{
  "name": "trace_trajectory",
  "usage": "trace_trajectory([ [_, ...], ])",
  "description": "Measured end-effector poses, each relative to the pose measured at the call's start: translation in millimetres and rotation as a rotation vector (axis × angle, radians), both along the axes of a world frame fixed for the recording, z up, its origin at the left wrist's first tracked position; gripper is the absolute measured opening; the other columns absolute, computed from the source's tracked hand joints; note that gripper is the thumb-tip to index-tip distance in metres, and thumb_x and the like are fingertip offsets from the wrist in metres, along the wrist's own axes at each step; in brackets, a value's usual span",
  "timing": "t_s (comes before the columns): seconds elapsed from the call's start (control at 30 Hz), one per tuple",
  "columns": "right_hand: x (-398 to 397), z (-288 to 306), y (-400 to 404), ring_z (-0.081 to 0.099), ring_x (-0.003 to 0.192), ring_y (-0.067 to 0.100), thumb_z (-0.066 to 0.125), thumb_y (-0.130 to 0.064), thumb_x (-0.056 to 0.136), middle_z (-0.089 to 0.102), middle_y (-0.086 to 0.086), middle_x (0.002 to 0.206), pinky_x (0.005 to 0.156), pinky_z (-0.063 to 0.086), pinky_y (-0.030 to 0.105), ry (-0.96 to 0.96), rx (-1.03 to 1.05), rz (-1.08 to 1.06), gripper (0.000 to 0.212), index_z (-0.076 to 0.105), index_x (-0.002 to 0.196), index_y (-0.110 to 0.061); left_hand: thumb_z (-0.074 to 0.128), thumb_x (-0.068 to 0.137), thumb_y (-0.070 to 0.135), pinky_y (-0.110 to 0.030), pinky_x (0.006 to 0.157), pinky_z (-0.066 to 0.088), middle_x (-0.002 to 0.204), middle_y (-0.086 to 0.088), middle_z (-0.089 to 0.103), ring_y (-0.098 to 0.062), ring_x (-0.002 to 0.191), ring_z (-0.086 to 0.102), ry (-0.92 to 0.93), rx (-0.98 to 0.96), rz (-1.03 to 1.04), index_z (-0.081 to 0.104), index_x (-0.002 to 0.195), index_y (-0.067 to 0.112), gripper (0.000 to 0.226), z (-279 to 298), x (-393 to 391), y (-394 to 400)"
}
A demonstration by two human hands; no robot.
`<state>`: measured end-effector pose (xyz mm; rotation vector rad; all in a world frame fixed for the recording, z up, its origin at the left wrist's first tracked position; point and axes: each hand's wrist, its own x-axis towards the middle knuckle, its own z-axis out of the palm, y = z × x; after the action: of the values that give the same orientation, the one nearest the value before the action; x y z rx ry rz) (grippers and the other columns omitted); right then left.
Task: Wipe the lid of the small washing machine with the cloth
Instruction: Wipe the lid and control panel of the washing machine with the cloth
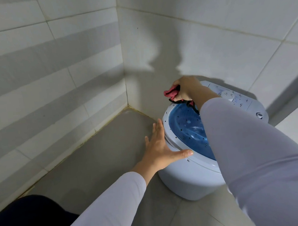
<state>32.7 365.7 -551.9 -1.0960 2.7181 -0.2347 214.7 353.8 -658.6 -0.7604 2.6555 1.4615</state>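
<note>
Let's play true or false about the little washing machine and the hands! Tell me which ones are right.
1. The right hand holds a pink cloth. True.
2. The left hand holds a sponge. False: it is open and empty, resting flat against the side of the washing machine.
3. The lid is see-through blue. True.
4. The lid is spotless. False: dark specks dot it and its white rim.
5. The machine stands on a table. False: it stands on the grey floor near a tiled corner.
</note>
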Motion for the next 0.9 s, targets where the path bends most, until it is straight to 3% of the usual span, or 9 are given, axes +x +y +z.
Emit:
trace_trajectory([
  [0.43, 29.3, -2.7, -3.6, 0.064, 0.105, 0.022, 0.074, -0.021, 0.076, 0.069, 0.0, 0.115, 0.077, 0.04, 0.021, -0.003, 0.041, 0.026, 0.039, 0.067, 0.115, -0.022, 0.062, 0.059, 0.08, -0.051, 0.118, -0.012, 0.161, 0.003, -0.018, -0.011, 0.146, -0.022, 0.019, -0.02, 0.03, -0.019, 0.151, 0.022, 0.135, -20.0, 1.5, -0.4],
  [0.9, 45.0, -5.4, -5.2, 0.059, 0.111, 0.023, 0.075, -0.021, 0.075, 0.067, 0.001, 0.116, 0.093, 0.043, 0.027, -0.023, 0.088, 0.067, 0.041, 0.067, 0.115, -0.022, 0.058, 0.06, 0.083, -0.053, 0.117, -0.011, 0.162, 0.002, -0.015, -0.013, 0.147, -0.021, -0.004, -0.059, -0.018, -0.017, 0.151, 0.02, 0.134, -19.8, 1.4, -3.5],
])
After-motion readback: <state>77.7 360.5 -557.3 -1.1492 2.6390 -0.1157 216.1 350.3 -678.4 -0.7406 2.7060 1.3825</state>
